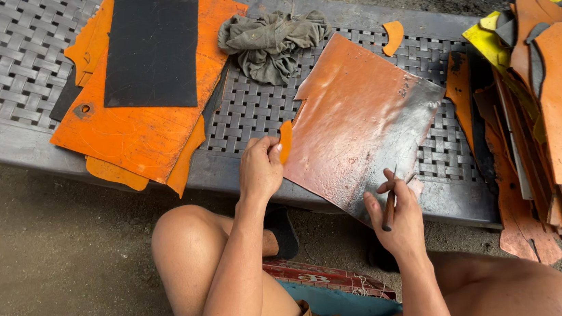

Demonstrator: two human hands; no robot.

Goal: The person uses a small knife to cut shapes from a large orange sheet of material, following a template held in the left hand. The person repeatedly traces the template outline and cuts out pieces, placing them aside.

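While the person sits low before the woven metal bench (11, 67), the large orange sheet (360, 119) lies flat on it, directly between the two hands and a little beyond them. Its long axis runs diagonally, from the far left corner to the near right corner. The left hand (260, 169) is clenched on a small orange cut piece (285, 141), which touches the left edge of the sheet. The right hand (396, 215) grasps a thin dark knife (390, 204) like a pen, with the tip at the near right edge of the sheet, where the surface looks dark and worn. The right hand is nearer to the sheet. On the left lies a stack of orange sheets with a black sheet (150, 50) on top, behind is a crumpled grey rag (273, 42), and on the right a pile of offcuts (550, 104) stands close, so open room remains mostly toward the near edge of the bench.
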